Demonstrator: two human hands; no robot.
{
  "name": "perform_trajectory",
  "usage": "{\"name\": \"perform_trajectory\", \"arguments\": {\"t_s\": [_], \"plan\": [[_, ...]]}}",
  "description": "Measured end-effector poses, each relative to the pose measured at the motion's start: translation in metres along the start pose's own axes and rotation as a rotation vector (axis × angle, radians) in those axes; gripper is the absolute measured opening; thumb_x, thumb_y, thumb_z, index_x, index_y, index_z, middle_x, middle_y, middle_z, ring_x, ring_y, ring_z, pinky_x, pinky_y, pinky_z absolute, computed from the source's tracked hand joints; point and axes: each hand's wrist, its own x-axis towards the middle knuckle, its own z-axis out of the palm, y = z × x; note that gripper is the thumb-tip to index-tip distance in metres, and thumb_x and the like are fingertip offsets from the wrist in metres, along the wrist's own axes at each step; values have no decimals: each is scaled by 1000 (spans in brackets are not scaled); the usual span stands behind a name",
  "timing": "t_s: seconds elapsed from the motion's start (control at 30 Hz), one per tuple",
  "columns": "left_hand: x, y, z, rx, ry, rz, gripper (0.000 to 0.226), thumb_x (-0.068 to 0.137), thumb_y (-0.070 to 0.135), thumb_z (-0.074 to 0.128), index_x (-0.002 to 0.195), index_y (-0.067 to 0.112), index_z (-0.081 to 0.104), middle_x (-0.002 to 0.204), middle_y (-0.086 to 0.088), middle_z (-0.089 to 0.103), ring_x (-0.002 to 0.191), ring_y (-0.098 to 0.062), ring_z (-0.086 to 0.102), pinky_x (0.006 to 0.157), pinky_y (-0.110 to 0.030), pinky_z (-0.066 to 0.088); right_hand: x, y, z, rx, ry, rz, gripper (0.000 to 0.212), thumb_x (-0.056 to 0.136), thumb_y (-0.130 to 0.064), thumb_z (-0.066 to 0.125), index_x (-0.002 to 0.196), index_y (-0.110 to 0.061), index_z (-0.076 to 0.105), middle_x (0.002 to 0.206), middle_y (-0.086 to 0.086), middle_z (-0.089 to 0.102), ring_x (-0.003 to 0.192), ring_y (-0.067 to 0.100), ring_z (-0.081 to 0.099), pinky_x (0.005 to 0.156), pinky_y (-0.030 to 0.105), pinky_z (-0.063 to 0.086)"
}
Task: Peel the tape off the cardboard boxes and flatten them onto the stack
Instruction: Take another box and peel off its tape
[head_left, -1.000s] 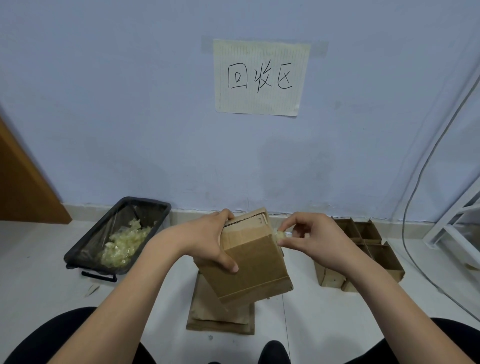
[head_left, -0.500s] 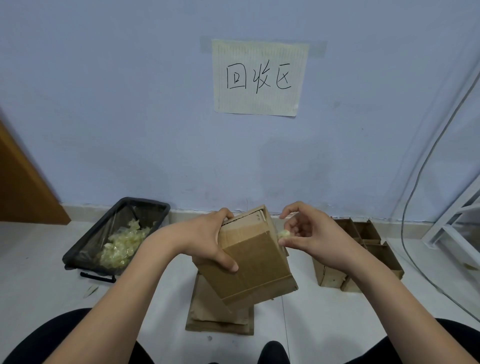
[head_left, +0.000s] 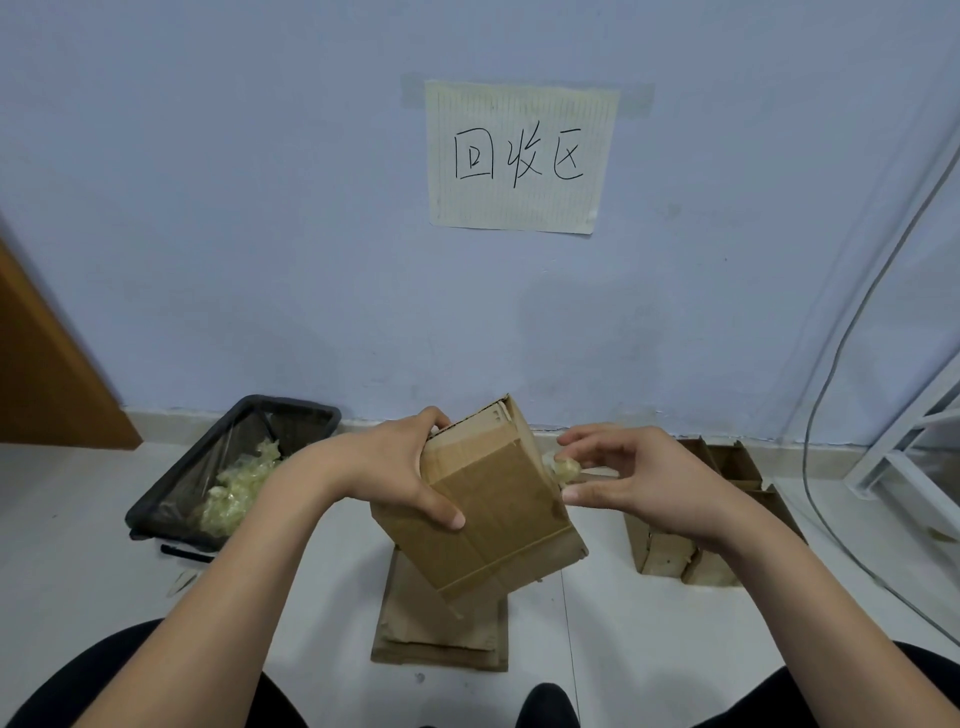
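Viewed from above, over a white floor. Held in mid-air above the stack (head_left: 441, 631): one box (head_left: 493, 506), tilted, gripped near its top by the left hand (head_left: 395, 467), fingers curled over the far edge, thumb pressed on the front face. Just right of the box: the right hand (head_left: 639, 480), fingers pinching a small crumpled wad of tape (head_left: 566, 469), seemingly attached to the box's side by a short strand.

Left of the stack: a black bin (head_left: 171, 506) against the wall, lined with clear plastic and holding a heap of balled-up tape. Right of the stack: a cluster of open boxes (head_left: 722, 519) standing on the floor. On the wall above: a paper sign (head_left: 521, 156) with handwritten characters.

Progress, judging from the layout: partway through. Several flattened pieces already stacked, plenty of tape binned. Left to do: free this strip, drop the wad in the bin, flatten the box onto the stack, then handle the waiting cluster.
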Motion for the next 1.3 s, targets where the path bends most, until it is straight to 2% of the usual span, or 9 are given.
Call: {"name": "perform_trajectory", "arguments": {"t_s": [0.23, 0.33, 0.43, 0.53, 0.73, 0.87, 1.03, 1.17, 1.3], "plan": [[0, 1, 3, 28, -18, -2, 93, 64, 54, 92, 136, 38, 36, 121, 17, 56, 109, -8, 59, 95, -33, 54, 3, 4, 5, -170, 86, -30, 6, 82, -23, 79, 87, -23, 76, 94, -13, 75, 94, -1, 68, 89, 27, 54], [3, 1, 4, 34, -33, -17, 93, 64, 54, 91, 136, 37, 35, 120, 17, 57, 108, -8, 60, 95, -34, 54, 5, 6, 5, -295, 133, -47, 12, 77, -31, 83, 81, -31, 71, 90, -24, 71, 94, -11, 59, 77, 19, 41], [5, -8, 2, 101, -13, -82, 97, 60, 57, 91, 136, 32, 36, 122, 12, 57, 109, -13, 60, 96, -38, 54, 7, 10, 0, -224, 150, -77, 29, 76, -17, 83, 90, -35, 66, 84, -15, 63, 77, 3, 55, 72, 20, 44], [6, -22, -1, 211, 4, -157, 104, 57, 59, 91, 138, 25, 36, 126, 5, 54, 112, -19, 57, 99, -41, 52, 7, 14, -7, -142, 164, -64, 37, 78, -10, 81, 103, -37, 72, 89, -8, 64, 75, 11, 59, 78, 25, 51], [9, -20, -3, 143, 34, -160, 102, 52, 64, 90, 133, 29, 38, 121, 7, 58, 108, -16, 60, 94, -40, 55, 7, 14, 2, -120, 163, -58, 25, 81, -2, 77, 95, -23, 77, 116, -13, 59, 91, 14, 69, 86, 18, 55], [5, -17, -6, 130, 61, -158, 102, 55, 60, 92, 135, 27, 38, 123, 5, 57, 109, -17, 59, 93, -40, 55, 10, 16, 8, -131, 171, -9, 20, 77, -9, 76, 83, -28, 73, 86, 0, 72, 79, 15, 68, 76, 31, 56], [-21, -32, -43, 3, 246, -246, 96, 60, 50, 94, 135, 24, 40, 120, 3, 56, 104, -20, 59, 68, -33, 56, 22, 12, 28, -53, 177, 18, 25, 74, -25, 87, 80, -12, 67, 72, 7, 72, 71, 15, 72, 72, 34, 54], [-39, -69, -75, -89, 463, -350, 107, 61, 51, 93, 145, 20, 35, 131, -5, 53, 109, -23, 54, 87, -39, 52, 49, 7, 56, -51, 234, -24, 16, 77, -22, 85, 77, -16, 70, 81, 8, 69, 72, 17, 63, 68, 23, 48], [-50, -106, -84, -188, 605, -468, 112, 60, 50, 94, 149, 18, 33, 137, -9, 51, 121, -30, 54, 95, -42, 51, 89, -5, 95, 80, 236, -15, 8, 81, -17, 81, 83, -20, 74, 83, 8, 66, 71, 10, 59, 62, 18, 44]]}}
